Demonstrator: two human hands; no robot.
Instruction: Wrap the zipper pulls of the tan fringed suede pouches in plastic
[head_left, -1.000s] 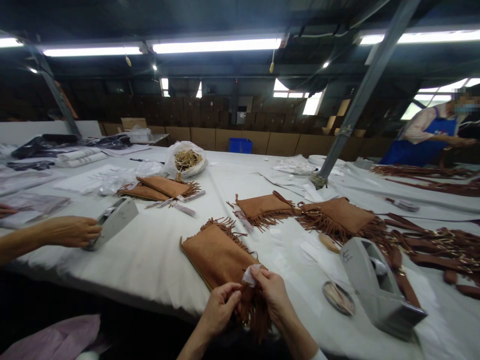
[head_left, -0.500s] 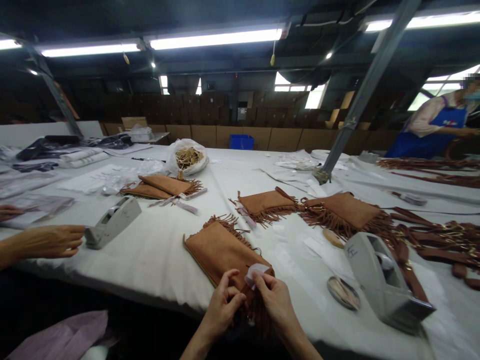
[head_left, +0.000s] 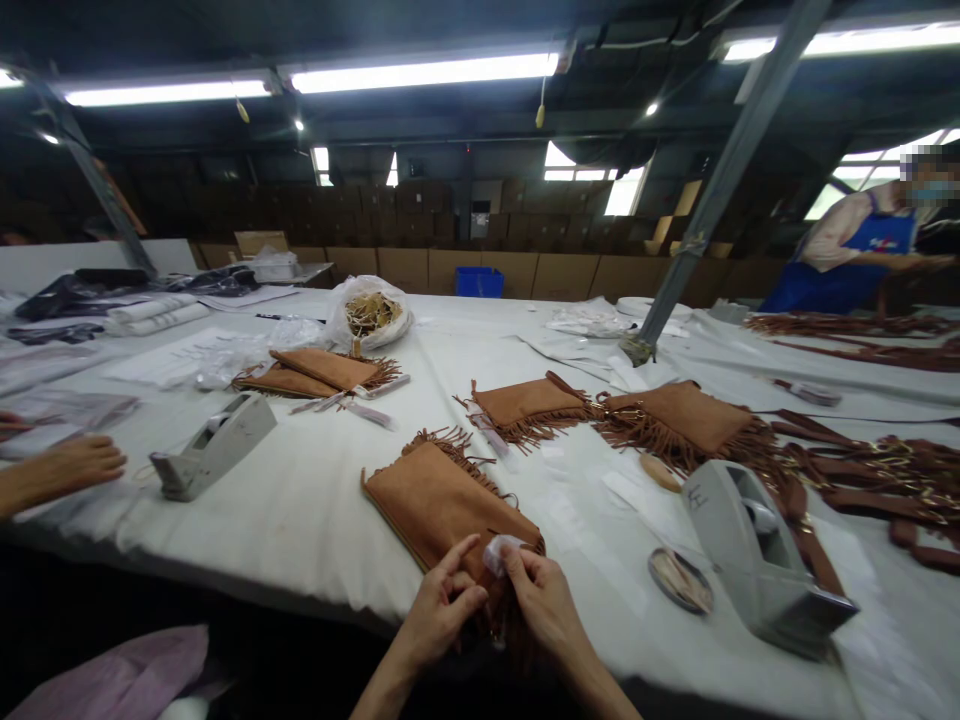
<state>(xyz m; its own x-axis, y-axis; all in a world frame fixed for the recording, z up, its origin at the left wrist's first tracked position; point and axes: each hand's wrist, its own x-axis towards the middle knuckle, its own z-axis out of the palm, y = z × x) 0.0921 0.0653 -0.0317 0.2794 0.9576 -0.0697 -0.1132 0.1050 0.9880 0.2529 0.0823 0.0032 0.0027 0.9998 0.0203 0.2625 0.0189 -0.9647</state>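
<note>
Fringed brown pouch [head_left: 435,500] at table edge [head_left: 300,550].
Right hand [head_left: 547,605] pinches whitish wrap [head_left: 498,554]; left hand [head_left: 441,612] just beside, whether gripping cannot be told.

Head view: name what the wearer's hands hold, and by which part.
The right hand pinches a crumpled white scrap by its right edge; whether the left hand, over the brown bag, grips anything cannot be told.

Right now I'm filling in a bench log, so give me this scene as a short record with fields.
left hand: at the near end of a pouch; hold unclear
right hand: pinching a whitish scrap
pouch: brown, fringed, at the near edge of the table
right of pouch: dispenser
left of pouch: second dispenser, with a co-worker's hand farther left
</note>
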